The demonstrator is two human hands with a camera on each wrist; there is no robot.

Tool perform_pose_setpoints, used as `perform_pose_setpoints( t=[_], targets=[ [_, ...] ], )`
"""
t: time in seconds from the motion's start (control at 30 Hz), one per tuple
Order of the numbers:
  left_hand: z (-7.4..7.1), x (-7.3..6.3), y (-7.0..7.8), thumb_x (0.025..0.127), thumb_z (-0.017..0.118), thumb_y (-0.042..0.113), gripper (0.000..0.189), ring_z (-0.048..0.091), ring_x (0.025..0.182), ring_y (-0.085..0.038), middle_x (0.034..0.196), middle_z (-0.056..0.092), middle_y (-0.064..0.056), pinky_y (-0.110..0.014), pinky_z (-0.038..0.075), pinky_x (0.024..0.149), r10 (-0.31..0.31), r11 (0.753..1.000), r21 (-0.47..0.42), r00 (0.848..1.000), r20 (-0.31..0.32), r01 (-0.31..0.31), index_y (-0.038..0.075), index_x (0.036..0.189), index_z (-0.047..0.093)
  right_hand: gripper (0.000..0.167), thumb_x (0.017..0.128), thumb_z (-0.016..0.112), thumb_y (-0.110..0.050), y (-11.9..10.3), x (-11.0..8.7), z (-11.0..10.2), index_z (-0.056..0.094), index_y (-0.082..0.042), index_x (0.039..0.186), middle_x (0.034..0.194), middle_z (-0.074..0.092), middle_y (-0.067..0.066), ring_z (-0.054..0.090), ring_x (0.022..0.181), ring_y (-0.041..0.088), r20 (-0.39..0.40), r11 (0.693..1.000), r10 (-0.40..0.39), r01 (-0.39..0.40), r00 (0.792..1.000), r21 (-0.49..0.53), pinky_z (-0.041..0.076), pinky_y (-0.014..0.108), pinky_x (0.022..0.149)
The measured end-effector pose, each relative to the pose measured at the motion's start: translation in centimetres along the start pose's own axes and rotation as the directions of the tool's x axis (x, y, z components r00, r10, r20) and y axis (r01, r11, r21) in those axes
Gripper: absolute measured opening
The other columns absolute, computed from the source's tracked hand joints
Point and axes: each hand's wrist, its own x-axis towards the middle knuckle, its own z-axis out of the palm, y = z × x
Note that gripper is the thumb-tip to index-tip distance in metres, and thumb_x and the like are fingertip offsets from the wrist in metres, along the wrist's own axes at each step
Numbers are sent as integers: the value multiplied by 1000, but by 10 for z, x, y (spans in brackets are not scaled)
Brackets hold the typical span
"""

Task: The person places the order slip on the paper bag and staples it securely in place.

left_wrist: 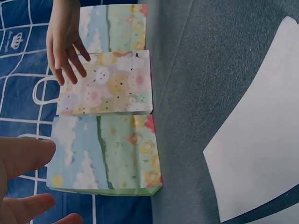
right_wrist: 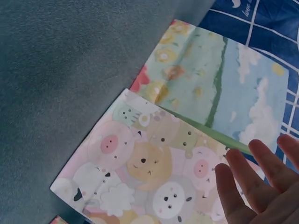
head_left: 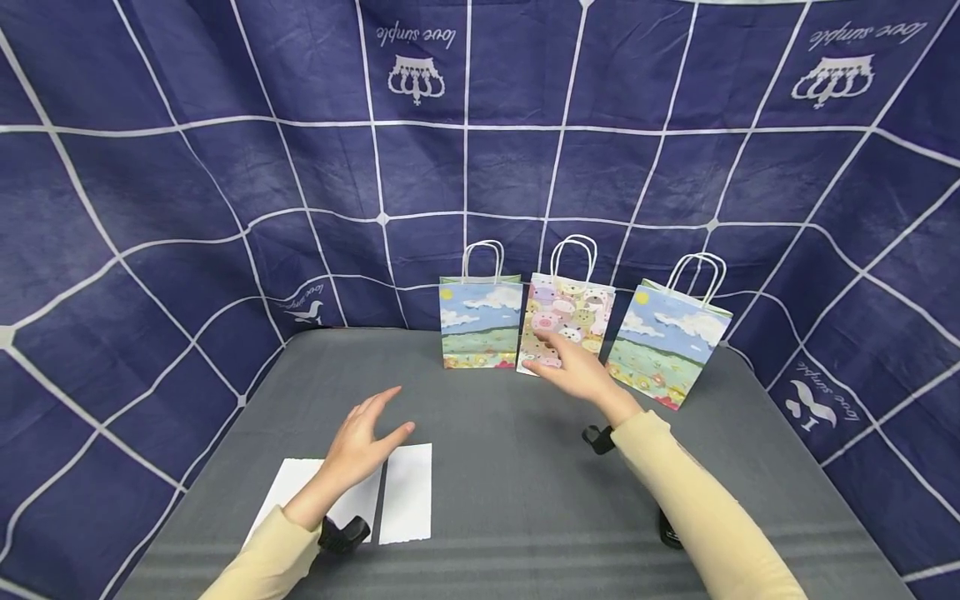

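Note:
Three paper gift bags with white handles stand in a row at the back. The middle bag (head_left: pixel 577 310) is printed with cartoon animals; the left bag (head_left: pixel 480 325) and the right bag (head_left: pixel 666 337) show sky, clouds and a flowered meadow. My right hand (head_left: pixel 573 367), fingers extended and holding nothing, hovers before the middle bag and overlaps its lower part in the head view. My left hand (head_left: pixel 358 442) has its thumb and fingers spread above two white sheets (head_left: pixel 408 492), with nothing in its grasp. The sheets lie side by side, a narrow dark gap between them.
A grey cloth-covered table (head_left: pixel 480 433) lies beneath everything. Behind and at both sides hangs a blue curtain (head_left: pixel 517 175) with white grid lines. A small black object (head_left: pixel 669 530) lies by the right forearm, partly hidden by the sleeve.

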Motion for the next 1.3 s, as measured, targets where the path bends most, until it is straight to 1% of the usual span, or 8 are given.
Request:
perform_pose_setpoints(
  t=[0.2, 0.37, 0.5, 0.73, 0.9, 1.0, 1.13, 1.3],
  targets=[
    [4, -3, -5, 86, 66, 39, 62, 47, 119, -32, 134, 50, -14, -47, 45, 89, -91, 992, -84, 996, 20, 93, 8, 137, 46, 65, 91, 58, -43, 3, 14, 4, 37, -9, 142, 138, 47, 14, 48, 121, 31, -3, 992, 5, -4, 1000, 130, 41, 48, 95],
    [7, -6, -10, 87, 66, 36, 58, 49, 116, -31, 132, 51, -13, -46, 46, 88, -156, 981, -113, 987, 32, 159, 7, 134, 49, 63, 92, 58, -40, 4, 24, 6, 38, -6, 141, 132, 50, 17, 50, 118, 32, -16, 977, 35, -31, 999, 213, 41, 46, 96],
    [12, -8, -16, 88, 66, 36, 57, 50, 116, -31, 133, 51, -13, -46, 46, 88, -216, 967, -126, 975, 49, 220, 8, 134, 49, 60, 93, 58, -37, 5, 30, 8, 39, -4, 140, 131, 51, 18, 51, 117, 33, -26, 957, 68, -57, 997, 285, 40, 44, 97],
    [21, -15, -26, 88, 66, 35, 54, 53, 113, -32, 129, 54, -15, -50, 43, 87, -306, 936, -159, 949, 75, 315, 8, 132, 51, 61, 92, 60, -35, 9, 39, 15, 39, -2, 138, 129, 52, 19, 52, 116, 32, -48, 919, 92, -66, 995, 389, 40, 42, 97],
    [28, -20, -32, 88, 66, 32, 51, 54, 110, -32, 126, 56, -16, -49, 44, 86, -332, 915, -210, 938, 94, 345, 5, 129, 52, 59, 93, 60, -30, 9, 47, 22, 38, 1, 138, 126, 54, 21, 53, 114, 33, -87, 895, 113, -63, 990, 441, 42, 42, 95],
    [31, -22, -35, 87, 68, 29, 48, 56, 106, -32, 122, 58, -17, -47, 45, 84, -337, 910, -227, 937, 87, 348, 3, 126, 55, 59, 93, 60, -27, 9, 53, 27, 37, 2, 138, 124, 54, 24, 52, 114, 35, -113, 862, 134, -59, 985, 504, 41, 43, 96],
    [36, -22, -40, 84, 71, 25, 44, 61, 95, -26, 118, 60, -17, -39, 47, 75, -350, 908, -221, 934, 72, 357, 2, 120, 59, 59, 93, 61, -24, 9, 58, 34, 36, 4, 138, 124, 53, 28, 50, 116, 38, -150, 816, 168, -53, 974, 576, 39, 45, 98],
    [44, -21, -47, 80, 74, 21, 41, 60, 82, -17, 116, 62, -16, -30, 45, 64, -381, 901, -200, 923, 60, 385, 5, 116, 63, 58, 93, 61, -25, 8, 66, 37, 36, 1, 139, 122, 55, 26, 55, 111, 38, -160, 784, 195, -56, 968, 618, 42, 45, 94]
  ],
)
